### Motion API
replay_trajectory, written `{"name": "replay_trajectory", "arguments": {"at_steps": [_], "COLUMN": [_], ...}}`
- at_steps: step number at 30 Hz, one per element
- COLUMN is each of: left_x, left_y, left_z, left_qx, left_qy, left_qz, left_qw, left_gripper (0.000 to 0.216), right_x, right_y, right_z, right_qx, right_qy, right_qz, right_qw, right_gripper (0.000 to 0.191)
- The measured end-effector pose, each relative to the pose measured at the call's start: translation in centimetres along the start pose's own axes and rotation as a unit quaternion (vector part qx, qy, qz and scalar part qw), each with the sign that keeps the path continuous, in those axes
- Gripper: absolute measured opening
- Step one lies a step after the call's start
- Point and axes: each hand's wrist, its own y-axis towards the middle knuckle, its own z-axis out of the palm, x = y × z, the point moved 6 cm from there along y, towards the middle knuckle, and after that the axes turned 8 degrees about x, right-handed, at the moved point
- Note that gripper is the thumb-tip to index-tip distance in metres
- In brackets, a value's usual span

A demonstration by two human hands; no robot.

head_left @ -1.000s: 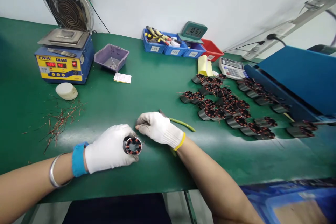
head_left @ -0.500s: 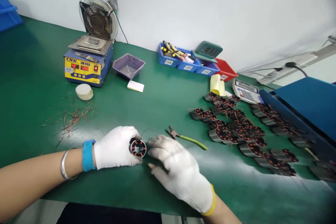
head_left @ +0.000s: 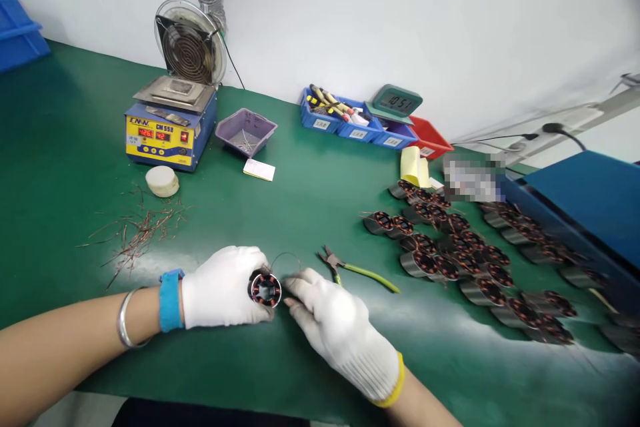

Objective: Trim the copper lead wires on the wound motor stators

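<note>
My left hand [head_left: 225, 288], in a white glove, is wrapped round a motor stator [head_left: 267, 290], a metal ring with copper windings whose open end faces me. A thin wire [head_left: 286, 254] arcs up from the stator's top and comes down at the fingers of my right hand [head_left: 333, 320]. That hand, gloved in white with a yellow cuff, is just right of the stator, its fingertips bent together at the wire. The exact grip is partly hidden. Beyond it lie green-handled cutters [head_left: 363, 269], jaws apart.
Many similar stators [head_left: 467, 250] stand at the right beside a blue box [head_left: 585, 213]. Copper wire scraps [head_left: 143, 233] lie at the left, near a white round pad [head_left: 162, 181] and a solder pot [head_left: 165, 137]. Behind are a purple tray [head_left: 246, 132] and tool bins [head_left: 345, 117].
The right fingertips have drawn closer together beside the stator. My left hand still holds the stator. The whole view has shifted slightly downward.
</note>
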Motion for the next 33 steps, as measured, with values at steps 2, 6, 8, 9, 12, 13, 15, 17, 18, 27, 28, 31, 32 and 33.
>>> {"name": "replay_trajectory", "arguments": {"at_steps": [2, 6, 8, 9, 12, 13, 15, 17, 18, 27, 28, 31, 32, 33], "left_x": [-0.1, 0.0, 0.6, 0.9, 0.6, 0.4, 0.1, 0.1, -0.1, -5.5, -5.4, -3.1, -1.7, -0.6], "left_y": [0.0, 0.0, 0.0, 0.0, -0.4, -0.6, -0.8, -0.8, -0.9, -3.9, -3.9, -2.6, -2.0, -1.5], "left_z": [0.0, 0.0, 0.2, 0.5, 2.5, 2.9, 3.2, 2.6, 2.2, 1.0, 1.1, -0.6, -0.6, 0.2], "left_qx": [-0.002, -0.006, 0.008, 0.036, 0.205, 0.251, 0.267, 0.204, 0.170, 0.077, 0.080, -0.020, -0.020, 0.029], "left_qy": [-0.003, -0.046, -0.180, -0.269, -0.487, -0.518, -0.540, -0.534, -0.520, 0.080, 0.072, -0.129, -0.230, -0.327], "left_qz": [-0.002, -0.011, -0.028, -0.040, -0.058, -0.056, -0.047, -0.031, -0.010, 0.352, 0.358, 0.227, 0.142, 0.058], "left_qw": [1.000, 0.999, 0.983, 0.961, 0.847, 0.815, 0.796, 0.820, 0.837, 0.929, 0.927, 0.965, 0.963, 0.943], "left_gripper": [0.030, 0.036, 0.052, 0.059, 0.056, 0.054, 0.051, 0.054, 0.054, 0.020, 0.017, 0.017, 0.023, 0.032], "right_x": [0.5, 0.7, 0.6, 0.6, 0.9, 1.0, 0.9, 0.5, 0.3, -1.1, -1.0, -0.6, -0.4, -0.3], "right_y": [0.2, -0.1, -0.5, -0.7, -1.4, -1.6, -1.7, -1.5, -1.4, -1.3, -1.3, -1.5, -1.5, -1.6], "right_z": [0.3, -0.1, -0.8, -1.3, -2.2, -2.3, -2.2, -1.7, -1.5, -0.5, -0.7, -1.7, -2.0, -2.3], "right_qx": [-0.014, -0.115, -0.159, -0.178, -0.217, -0.218, -0.199, -0.165, -0.145, 0.087, 0.083, 0.015, -0.011, -0.034], "right_qy": [-0.059, -0.037, 0.037, 0.069, 0.105, 0.102, 0.105, 0.128, 0.147, 0.304, 0.306, 0.296, 0.291, 0.283], "right_qz": [-0.025, -0.073, -0.085, -0.091, -0.114, -0.117, -0.113, -0.095, -0.086, -0.014, -0.017, -0.047, -0.059, -0.067], "right_qw": [0.998, 0.990, 0.983, 0.977, 0.964, 0.963, 0.968, 0.973, 0.975, 0.948, 0.948, 0.954, 0.955, 0.956], "right_gripper": [0.016, 0.016, 0.016, 0.016, 0.015, 0.014, 0.014, 0.013, 0.012, 0.011, 0.011, 0.014, 0.015, 0.015]}}
